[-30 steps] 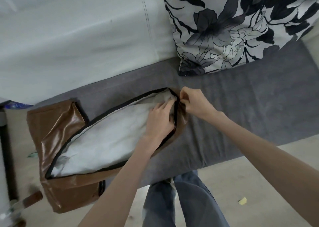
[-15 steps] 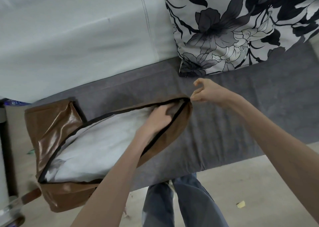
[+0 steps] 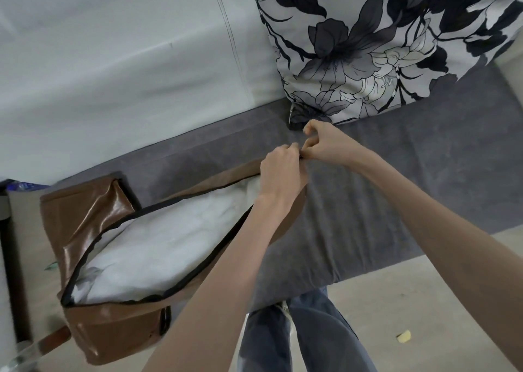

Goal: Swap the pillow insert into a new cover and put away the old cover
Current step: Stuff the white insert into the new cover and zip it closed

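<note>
Brown cover (image 3: 93, 210) gapes over the insert (image 3: 158, 247); left hand (image 3: 280, 168) and right hand (image 3: 325, 145) grip its hidden corner.

We counted one brown cover (image 3: 85, 219), one white insert (image 3: 158, 247), one floral pillow (image 3: 368, 46), two hands, and one yellow scrap (image 3: 404, 337) on the floor.

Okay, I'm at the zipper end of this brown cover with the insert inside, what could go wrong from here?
Three risks:
1. The white insert bulges up along the open zipper, so its fabric may catch in the teeth.
2. Both the left hand and right hand pinch at one corner of the brown cover; a hard pull may strain that seam.
3. The cover overhangs the sofa edge and may slide off.
</note>
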Tool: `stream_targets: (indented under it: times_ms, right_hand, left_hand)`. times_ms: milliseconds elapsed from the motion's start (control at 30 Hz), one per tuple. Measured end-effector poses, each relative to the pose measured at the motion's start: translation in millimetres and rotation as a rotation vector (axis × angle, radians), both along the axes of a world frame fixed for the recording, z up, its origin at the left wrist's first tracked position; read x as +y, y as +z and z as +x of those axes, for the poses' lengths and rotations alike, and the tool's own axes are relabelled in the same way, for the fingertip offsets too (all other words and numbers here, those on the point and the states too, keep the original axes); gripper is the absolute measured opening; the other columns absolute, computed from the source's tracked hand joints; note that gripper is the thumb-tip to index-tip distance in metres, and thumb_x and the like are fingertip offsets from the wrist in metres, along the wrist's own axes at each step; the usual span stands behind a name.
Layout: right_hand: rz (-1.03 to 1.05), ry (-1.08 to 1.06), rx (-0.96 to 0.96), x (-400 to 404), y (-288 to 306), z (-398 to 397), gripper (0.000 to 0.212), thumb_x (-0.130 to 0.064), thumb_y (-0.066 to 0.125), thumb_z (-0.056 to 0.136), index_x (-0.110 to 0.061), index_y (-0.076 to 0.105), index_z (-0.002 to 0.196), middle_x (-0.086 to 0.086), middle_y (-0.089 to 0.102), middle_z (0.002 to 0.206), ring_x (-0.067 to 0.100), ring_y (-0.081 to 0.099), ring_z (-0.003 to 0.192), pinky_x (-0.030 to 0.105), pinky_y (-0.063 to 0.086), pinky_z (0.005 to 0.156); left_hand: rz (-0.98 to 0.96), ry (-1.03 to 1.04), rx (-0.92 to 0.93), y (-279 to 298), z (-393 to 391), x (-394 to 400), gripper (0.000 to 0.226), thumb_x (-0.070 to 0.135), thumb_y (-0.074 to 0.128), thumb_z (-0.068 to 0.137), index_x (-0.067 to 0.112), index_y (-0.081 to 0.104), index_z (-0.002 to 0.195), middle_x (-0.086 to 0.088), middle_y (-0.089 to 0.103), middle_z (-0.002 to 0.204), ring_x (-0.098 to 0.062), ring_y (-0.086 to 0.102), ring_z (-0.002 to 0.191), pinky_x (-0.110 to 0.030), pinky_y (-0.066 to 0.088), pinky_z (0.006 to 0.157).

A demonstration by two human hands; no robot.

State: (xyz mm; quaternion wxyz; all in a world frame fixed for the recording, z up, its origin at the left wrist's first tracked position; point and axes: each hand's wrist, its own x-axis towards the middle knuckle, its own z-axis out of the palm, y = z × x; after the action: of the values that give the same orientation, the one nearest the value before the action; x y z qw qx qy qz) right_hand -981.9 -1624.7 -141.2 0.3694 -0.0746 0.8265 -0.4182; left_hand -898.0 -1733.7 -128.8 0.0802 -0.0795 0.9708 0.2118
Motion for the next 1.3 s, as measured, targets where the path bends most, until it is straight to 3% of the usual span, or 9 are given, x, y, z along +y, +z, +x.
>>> stream_targets:
  times_ms: [100, 300, 433, 567, 700, 800, 867, 1033, 1300]
  right_hand:
    - [-0.098, -0.067, 0.019, 4.2, -3.1, 9.3, 0.025, 0.003, 0.052, 0.079, -0.022, 0.050, 0.082, 0.008, 0.067, 0.078, 0.015, 0.055, 0.067, 0.032, 0.046, 0.069]
    - [-0.014, 0.107, 0.337, 10.3, -19.5, 41.3, 0.043, 0.007, 0.055, 0.077, -0.013, 0.064, 0.114, 0.002, 0.065, 0.107, 0.015, 0.061, 0.089, 0.017, 0.045, 0.078]
    - [-0.080, 0.144, 0.358, 6.8, -23.3, 41.9, 0.038, -0.005, 0.072, 0.077, -0.014, 0.064, 0.113, -0.002, 0.062, 0.111, 0.013, 0.059, 0.087, 0.006, 0.037, 0.069]
    - [-0.060, 0.235, 0.350, 2.0, -22.6, 41.8, 0.041, -0.004, 0.075, 0.071, -0.016, 0.063, 0.108, -0.007, 0.060, 0.102, -0.005, 0.053, 0.079, 0.006, 0.035, 0.073]
    - [-0.043, 0.192, 0.423, -2.5, -24.4, 45.8, 0.027, -0.001, 0.072, 0.074, -0.011, 0.066, 0.099, -0.008, 0.058, 0.087, 0.004, 0.046, 0.074, 0.017, 0.033, 0.072]
    - [-0.056, 0.182, 0.426, -0.2, -23.2, 47.1, 0.024, -0.005, 0.072, 0.077, -0.012, 0.067, 0.100, -0.015, 0.054, 0.083, 0.006, 0.048, 0.070, 0.018, 0.035, 0.070]
    - [-0.063, 0.202, 0.416, 0.9, -21.4, 47.5, 0.024, -0.005, 0.073, 0.078, -0.011, 0.068, 0.102, -0.012, 0.058, 0.085, 0.012, 0.052, 0.072, 0.019, 0.039, 0.070]
    - [-0.065, 0.202, 0.390, 3.9, -19.3, 45.5, 0.026, 0.000, 0.070, 0.077, -0.013, 0.070, 0.099, 0.005, 0.068, 0.095, 0.020, 0.059, 0.081, 0.029, 0.048, 0.076]
    - [0.063, 0.217, 0.476, 2.0, -23.9, 46.3, 0.019, -0.009, 0.070, 0.079, -0.013, 0.071, 0.097, 0.004, 0.068, 0.091, 0.023, 0.061, 0.085, 0.031, 0.045, 0.076]
  left_hand:
    - [0.025, 0.025, -0.027, 3.3, -3.4, -1.8, 0.014, 0.011, 0.054, 0.088, 0.008, 0.061, 0.099, -0.017, 0.066, 0.098, -0.040, 0.061, 0.093, -0.037, 0.036, 0.067]
    - [0.265, 0.260, -0.086, 2.1, -5.2, -10.2, 0.013, 0.020, 0.059, 0.091, 0.008, 0.065, 0.094, -0.015, 0.069, 0.092, -0.035, 0.057, 0.098, -0.037, 0.042, 0.079]
    - [0.384, 0.366, -0.113, 2.7, -4.2, -16.7, 0.018, 0.017, 0.063, 0.087, 0.015, 0.062, 0.069, -0.012, 0.072, 0.080, -0.032, 0.065, 0.090, -0.034, 0.049, 0.084]
    - [0.532, 0.492, -0.207, 5.0, -6.0, -22.8, 0.031, 0.013, 0.063, 0.083, 0.008, 0.062, 0.052, -0.014, 0.072, 0.070, -0.032, 0.070, 0.071, -0.041, 0.058, 0.073]
    - [0.381, 0.329, -0.221, 11.9, -9.3, -16.9, 0.015, 0.008, 0.057, 0.080, -0.003, 0.063, 0.072, -0.025, 0.068, 0.085, -0.042, 0.063, 0.086, -0.038, 0.050, 0.071]
    - [0.214, 0.219, -0.231, 14.1, -10.3, -16.1, 0.021, 0.011, 0.055, 0.085, -0.003, 0.064, 0.098, -0.027, 0.062, 0.106, -0.044, 0.056, 0.101, -0.041, 0.045, 0.079]
    - [0.143, 0.175, -0.252, 12.8, -9.1, -17.0, 0.024, 0.013, 0.054, 0.088, -0.003, 0.062, 0.103, -0.027, 0.061, 0.111, -0.043, 0.054, 0.106, -0.041, 0.043, 0.081]
    - [0.146, 0.126, -0.251, 14.7, 1.6, -17.0, 0.022, 0.013, 0.050, 0.091, 0.000, 0.065, 0.096, -0.026, 0.063, 0.105, -0.042, 0.056, 0.103, -0.039, 0.042, 0.077]
    - [0.182, 0.137, -0.271, 23.0, 7.2, -25.6, 0.016, 0.015, 0.050, 0.089, 0.008, 0.061, 0.080, -0.024, 0.063, 0.101, -0.041, 0.055, 0.101, -0.039, 0.044, 0.077]
